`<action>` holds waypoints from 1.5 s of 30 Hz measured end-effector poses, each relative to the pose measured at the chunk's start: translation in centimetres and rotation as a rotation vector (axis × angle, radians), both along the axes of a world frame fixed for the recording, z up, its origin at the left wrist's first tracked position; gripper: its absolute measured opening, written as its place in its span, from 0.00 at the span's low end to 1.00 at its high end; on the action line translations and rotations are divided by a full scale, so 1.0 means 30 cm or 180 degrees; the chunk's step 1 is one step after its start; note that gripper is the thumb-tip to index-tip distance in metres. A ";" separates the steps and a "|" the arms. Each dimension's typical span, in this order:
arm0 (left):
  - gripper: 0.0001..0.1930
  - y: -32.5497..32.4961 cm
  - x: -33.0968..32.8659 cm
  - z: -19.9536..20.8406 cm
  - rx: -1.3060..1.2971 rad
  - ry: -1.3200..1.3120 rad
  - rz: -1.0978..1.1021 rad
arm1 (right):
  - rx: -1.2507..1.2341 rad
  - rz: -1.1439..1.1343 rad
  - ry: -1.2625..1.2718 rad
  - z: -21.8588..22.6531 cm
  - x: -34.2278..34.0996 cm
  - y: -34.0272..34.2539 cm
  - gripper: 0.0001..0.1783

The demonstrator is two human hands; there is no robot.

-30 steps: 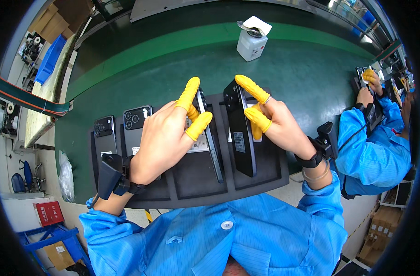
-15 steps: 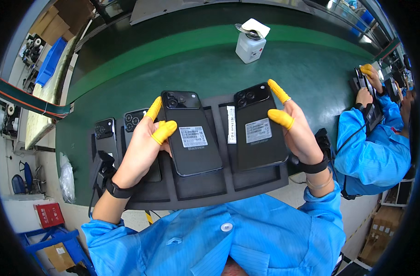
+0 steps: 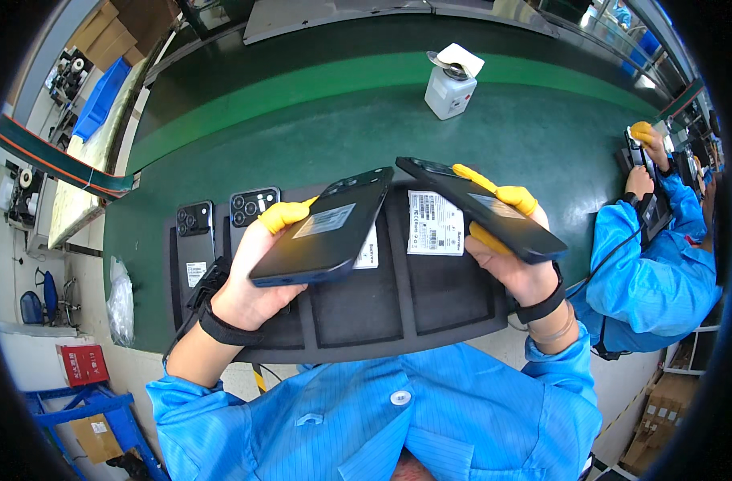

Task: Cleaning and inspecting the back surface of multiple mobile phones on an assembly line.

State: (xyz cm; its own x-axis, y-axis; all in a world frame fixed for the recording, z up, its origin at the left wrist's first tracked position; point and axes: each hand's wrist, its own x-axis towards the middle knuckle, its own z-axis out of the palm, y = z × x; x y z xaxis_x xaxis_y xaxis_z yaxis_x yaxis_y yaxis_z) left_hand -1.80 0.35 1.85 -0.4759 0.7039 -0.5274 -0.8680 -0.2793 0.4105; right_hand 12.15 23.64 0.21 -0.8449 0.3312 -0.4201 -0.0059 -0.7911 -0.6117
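Observation:
My left hand [image 3: 258, 272], with yellow finger cots, is closed around a black smartphone [image 3: 322, 228], tilted so its labelled back and lower edge show. A second black smartphone [image 3: 494, 212] is gripped in my right hand [image 3: 526, 268], also in yellow finger cots and tipped the opposite way. Both phones are held above a dark foam tray [image 3: 358, 317] with compartments. A white printed label [image 3: 436, 224] lies in the compartment under the right phone; another label [image 3: 368, 250] shows partly beneath the left one. Two more phones, a grey one [image 3: 196, 240] and another [image 3: 250, 210], lie in the tray's left compartments.
A white bottle [image 3: 450, 92] with a metal lid and a white pad stands at the back of the green table [image 3: 302, 144]. A clear plastic bag [image 3: 120, 301] lies at the left edge. On the right a co-worker in a blue sleeve [image 3: 647, 256] handles a device.
Both phones have been turned from backs facing up to steep tilts, their tops leaning toward each other. The labels in the tray beneath are now more exposed.

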 end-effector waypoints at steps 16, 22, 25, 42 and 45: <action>0.33 0.027 0.014 -0.080 -0.0899 0.2019 -0.0447 | -0.0124 0.0108 0.0630 -0.072 0.000 0.013 0.31; 0.36 -0.001 0.018 -0.104 -0.2138 0.3808 -0.1258 | 0.0422 0.0033 0.0584 -0.103 0.012 0.043 0.33; 0.32 -0.027 0.009 -0.111 -0.2751 0.5104 -0.1430 | 0.0526 0.0111 0.0516 -0.088 0.022 0.038 0.33; 0.36 -0.096 0.215 -0.125 -0.0606 0.6693 -0.3049 | 0.1432 0.0256 0.0394 -0.097 -0.001 0.027 0.35; 0.35 -0.106 0.216 -0.076 -0.0071 0.5522 -0.3573 | 0.1451 0.0142 0.0329 -0.091 0.005 0.030 0.34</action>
